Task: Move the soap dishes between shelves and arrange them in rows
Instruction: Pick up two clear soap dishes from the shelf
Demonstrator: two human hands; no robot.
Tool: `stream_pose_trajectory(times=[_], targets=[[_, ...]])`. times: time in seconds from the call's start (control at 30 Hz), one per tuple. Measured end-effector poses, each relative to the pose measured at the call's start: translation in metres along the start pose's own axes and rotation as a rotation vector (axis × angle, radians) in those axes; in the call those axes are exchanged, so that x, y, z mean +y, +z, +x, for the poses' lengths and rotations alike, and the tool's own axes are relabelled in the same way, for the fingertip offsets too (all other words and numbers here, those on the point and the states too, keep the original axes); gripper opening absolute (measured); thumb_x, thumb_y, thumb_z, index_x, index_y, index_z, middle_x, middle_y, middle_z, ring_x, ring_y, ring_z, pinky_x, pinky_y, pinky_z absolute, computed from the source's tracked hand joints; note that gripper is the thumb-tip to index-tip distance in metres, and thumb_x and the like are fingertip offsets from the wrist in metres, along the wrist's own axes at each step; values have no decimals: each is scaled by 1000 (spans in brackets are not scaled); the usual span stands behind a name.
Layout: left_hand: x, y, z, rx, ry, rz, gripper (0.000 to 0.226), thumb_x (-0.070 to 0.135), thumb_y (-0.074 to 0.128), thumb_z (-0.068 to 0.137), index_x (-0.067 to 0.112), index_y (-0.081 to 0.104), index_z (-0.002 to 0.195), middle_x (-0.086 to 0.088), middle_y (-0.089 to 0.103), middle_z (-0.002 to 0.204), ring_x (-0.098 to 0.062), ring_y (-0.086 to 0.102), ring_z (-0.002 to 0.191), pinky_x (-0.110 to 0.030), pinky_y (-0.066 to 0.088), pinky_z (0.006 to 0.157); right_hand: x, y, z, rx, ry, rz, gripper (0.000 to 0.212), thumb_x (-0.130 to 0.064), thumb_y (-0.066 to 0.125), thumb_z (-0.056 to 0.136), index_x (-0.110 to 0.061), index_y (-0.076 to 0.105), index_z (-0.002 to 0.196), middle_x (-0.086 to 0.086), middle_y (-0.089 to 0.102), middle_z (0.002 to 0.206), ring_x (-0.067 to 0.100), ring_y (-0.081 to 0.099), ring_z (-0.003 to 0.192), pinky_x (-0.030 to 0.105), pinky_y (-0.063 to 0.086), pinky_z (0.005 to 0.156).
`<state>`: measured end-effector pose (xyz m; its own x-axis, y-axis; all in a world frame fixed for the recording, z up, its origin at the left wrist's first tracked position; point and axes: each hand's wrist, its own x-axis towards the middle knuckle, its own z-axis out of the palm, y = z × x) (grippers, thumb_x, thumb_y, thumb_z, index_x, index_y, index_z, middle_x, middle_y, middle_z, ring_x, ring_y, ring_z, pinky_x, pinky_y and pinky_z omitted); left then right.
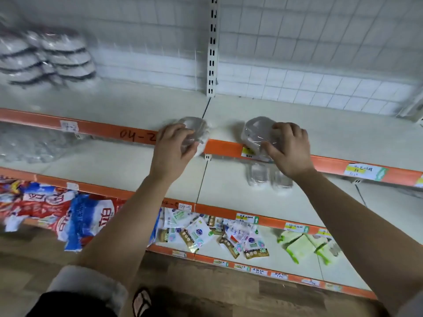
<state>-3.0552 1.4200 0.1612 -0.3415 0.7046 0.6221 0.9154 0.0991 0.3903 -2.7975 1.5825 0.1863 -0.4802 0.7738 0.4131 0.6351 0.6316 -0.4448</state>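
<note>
While both hands sit at the orange front lip of the upper shelf (320, 124), each one carries its own wrapped soap dish, so let's go across. Far left at the back of that shelf, a stack of dark-rimmed dishes in plastic (48, 56) sits well apart from the action, blurred. Now the left hand (174, 147): its grip is closed around a clear-wrapped soap dish (194, 129), fingers curled over the near side, and the dish pokes out beyond the fingertips, away from the person, right over the shelf lip by the seam between the two panels. Across to the right hand (288, 149): fingers and thumb pinch a second wrapped soap dish (258, 131), which lies to the inner side of the palm and forward of it, its long axis looking roughly front to back, hanging over the edge too. Whether either dish rests on the shelf, I can't tell. Just below the right wrist, on the middle shelf (114, 161), two more wrapped soap dishes (270, 177) lie side by side. My read: both held dishes want pushing straight forward onto that bare upper shelf, side by side, to start a row.
</note>
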Motion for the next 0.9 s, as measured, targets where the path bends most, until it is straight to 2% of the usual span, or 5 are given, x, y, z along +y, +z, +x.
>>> stream_pose_trajectory(times=[0.27,0.43,0.57,0.77,0.9], targets=[[-126,-38,58,-87,-130,206,40,37,57,85,17,68,118,-3,71,115,-36,47,126,-43,29,100,-61,63,63,-222,-2,-51,73,-63,33,77,-28,53,137,3,51,139,32,34,131,44,26,104],[-216,-61,100,-239,-142,249,43,22,62,87,18,63,131,-6,65,129,-33,50,120,-41,38,101,-122,118,104,-336,-127,0,57,-40,51,73,-12,60,121,7,58,122,27,46,124,20,19,97],[-269,-70,129,-259,-188,214,39,23,63,84,16,65,122,-5,67,122,-31,57,115,-36,45,93,-169,162,122,-284,-73,-3,72,-71,45,69,-18,53,117,0,55,120,28,42,119,30,27,98],[-325,-69,166,-183,-114,213,47,55,72,81,12,58,94,-4,63,99,-27,62,87,-34,42,73,-227,216,145,-179,9,-39,69,-69,50,69,-18,52,115,6,53,121,34,42,116,42,35,95],[-359,-58,190,-180,-130,111,47,48,77,80,8,60,98,-7,65,103,-30,63,90,-36,45,77,-254,244,161,-118,33,-66,58,-49,73,80,-10,53,118,13,49,125,35,38,117,48,41,92]])
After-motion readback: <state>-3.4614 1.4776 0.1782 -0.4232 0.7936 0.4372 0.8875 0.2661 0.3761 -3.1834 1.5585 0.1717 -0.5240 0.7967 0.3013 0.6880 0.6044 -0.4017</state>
